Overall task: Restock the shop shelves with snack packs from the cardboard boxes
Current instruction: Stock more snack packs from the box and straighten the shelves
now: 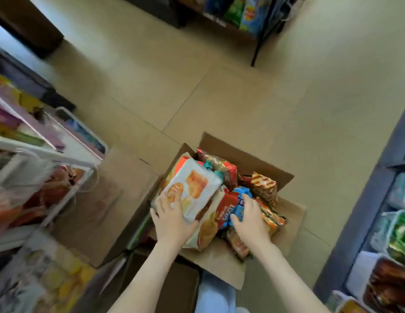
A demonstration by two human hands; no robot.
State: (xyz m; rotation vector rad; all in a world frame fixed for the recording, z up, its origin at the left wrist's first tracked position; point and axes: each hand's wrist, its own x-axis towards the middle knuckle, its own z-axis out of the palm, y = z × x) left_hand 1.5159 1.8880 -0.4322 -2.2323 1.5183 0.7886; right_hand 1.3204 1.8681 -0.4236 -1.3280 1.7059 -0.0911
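Observation:
An open cardboard box (pixel 253 162) stands on the floor in front of me, full of snack packs. My left hand (pixel 172 219) grips the near end of a white and orange snack pack (pixel 194 187), which is tilted up over the box's left side. My right hand (pixel 250 216) lies on a blue pack (pixel 238 205) in the middle of the box, its fingers curled over that pack's edge. A red pack (pixel 227 206) sits between the two hands. Red and gold packs (pixel 264 186) fill the box's right side.
A closed cardboard box (pixel 111 199) stands left of the open one. White shelves (pixel 45 152) with goods rise at the left, a grey shelf unit (pixel 382 199) with packs at the right. A dark rack (pixel 240 14) of chip bags stands across the tiled floor (pixel 197 75).

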